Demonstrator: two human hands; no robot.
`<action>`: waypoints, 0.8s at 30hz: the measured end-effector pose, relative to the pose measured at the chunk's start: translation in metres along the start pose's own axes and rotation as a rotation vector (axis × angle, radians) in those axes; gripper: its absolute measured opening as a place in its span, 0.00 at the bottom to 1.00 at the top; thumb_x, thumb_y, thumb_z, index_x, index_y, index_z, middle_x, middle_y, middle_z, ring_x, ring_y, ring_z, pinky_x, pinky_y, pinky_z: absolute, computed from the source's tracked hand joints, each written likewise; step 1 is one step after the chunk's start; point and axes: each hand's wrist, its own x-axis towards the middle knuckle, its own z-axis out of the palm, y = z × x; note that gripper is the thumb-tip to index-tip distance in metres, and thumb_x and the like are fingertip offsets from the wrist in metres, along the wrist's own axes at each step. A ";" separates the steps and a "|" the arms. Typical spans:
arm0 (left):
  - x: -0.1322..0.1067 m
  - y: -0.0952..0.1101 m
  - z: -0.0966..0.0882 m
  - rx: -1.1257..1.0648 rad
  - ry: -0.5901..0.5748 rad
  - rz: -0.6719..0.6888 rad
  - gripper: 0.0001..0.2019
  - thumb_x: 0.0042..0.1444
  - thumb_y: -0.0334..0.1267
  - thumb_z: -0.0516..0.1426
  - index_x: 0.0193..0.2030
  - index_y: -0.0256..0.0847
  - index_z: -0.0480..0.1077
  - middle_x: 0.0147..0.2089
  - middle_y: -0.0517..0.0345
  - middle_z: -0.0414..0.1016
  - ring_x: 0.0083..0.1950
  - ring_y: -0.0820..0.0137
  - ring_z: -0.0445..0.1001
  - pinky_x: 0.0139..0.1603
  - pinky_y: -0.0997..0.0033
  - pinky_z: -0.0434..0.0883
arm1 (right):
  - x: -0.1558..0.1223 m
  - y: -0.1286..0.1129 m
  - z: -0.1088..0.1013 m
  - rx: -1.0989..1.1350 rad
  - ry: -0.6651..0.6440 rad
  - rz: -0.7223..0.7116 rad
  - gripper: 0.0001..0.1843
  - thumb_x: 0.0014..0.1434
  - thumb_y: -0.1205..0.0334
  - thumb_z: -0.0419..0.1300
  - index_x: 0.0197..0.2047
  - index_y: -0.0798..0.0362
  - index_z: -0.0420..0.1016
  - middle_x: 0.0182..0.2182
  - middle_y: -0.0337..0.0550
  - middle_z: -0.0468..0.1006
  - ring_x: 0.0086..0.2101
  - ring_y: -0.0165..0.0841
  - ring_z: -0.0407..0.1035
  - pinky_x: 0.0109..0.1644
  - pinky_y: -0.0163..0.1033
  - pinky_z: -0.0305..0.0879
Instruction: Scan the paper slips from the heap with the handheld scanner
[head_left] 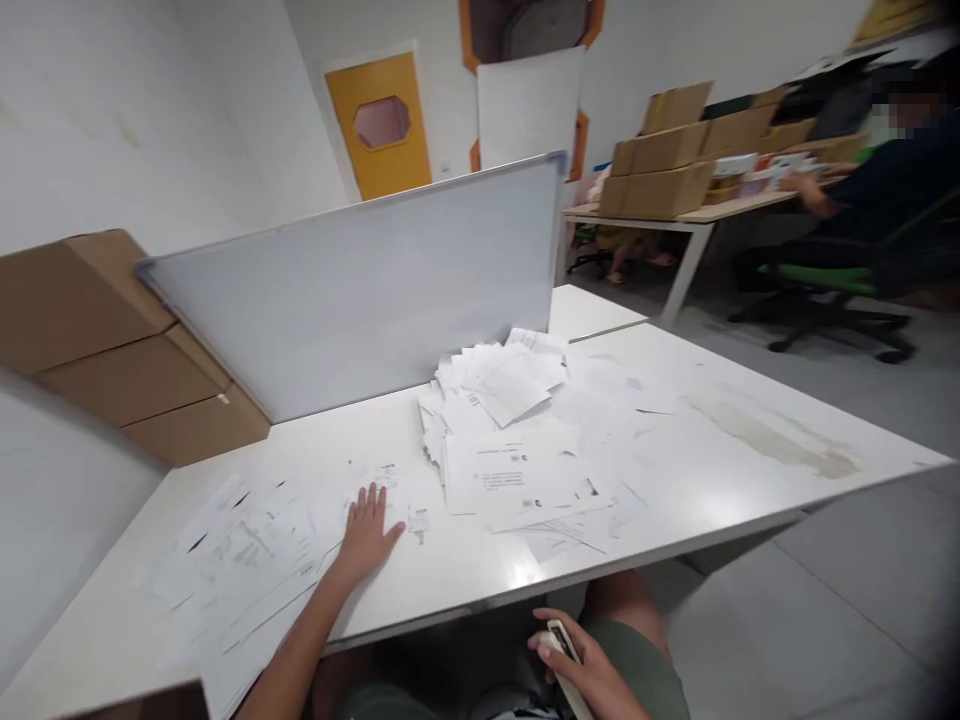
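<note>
My left hand (367,535) lies flat with spread fingers on the edge of a layer of printed paper sheets (240,550) on the white desk (720,430). A loose heap of white printed papers (510,440) stands just to its right, against the foot of a whiteboard panel. Below the desk's front edge, my right hand (589,665) is shut around a long white object (562,645), over my lap. Its kind is hard to tell, as my fingers cover part of it.
A whiteboard panel (352,300) stands upright along the desk's back edge, with cardboard boxes (112,340) behind it at left. At back right, a seated person (862,190) reaches over a table (675,208) stacked with cardboard boxes (660,170). A green office chair (817,280) stands there.
</note>
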 end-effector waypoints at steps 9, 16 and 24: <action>-0.136 0.040 0.005 -0.058 -0.138 0.133 0.46 0.51 0.46 0.59 0.71 0.47 0.35 0.73 0.56 0.26 0.72 0.57 0.24 0.71 0.49 0.39 | 0.005 -0.012 0.060 -0.046 -0.343 0.047 0.30 0.44 0.41 0.67 0.42 0.53 0.67 0.35 0.46 0.76 0.31 0.37 0.71 0.34 0.41 0.64; -0.159 0.080 0.029 0.009 0.072 -0.032 0.38 0.53 0.30 0.51 0.71 0.42 0.42 0.73 0.54 0.34 0.72 0.56 0.29 0.70 0.48 0.47 | -0.012 0.000 0.084 0.009 -0.537 0.218 0.30 0.43 0.36 0.65 0.33 0.55 0.65 0.26 0.46 0.77 0.27 0.38 0.73 0.28 0.35 0.59; -0.164 0.116 0.057 0.017 0.131 -0.144 0.38 0.55 0.31 0.53 0.71 0.40 0.41 0.72 0.48 0.37 0.72 0.52 0.33 0.70 0.45 0.48 | -0.010 -0.010 0.089 0.089 -0.457 0.319 0.29 0.47 0.36 0.63 0.30 0.57 0.68 0.23 0.47 0.76 0.24 0.35 0.72 0.23 0.33 0.57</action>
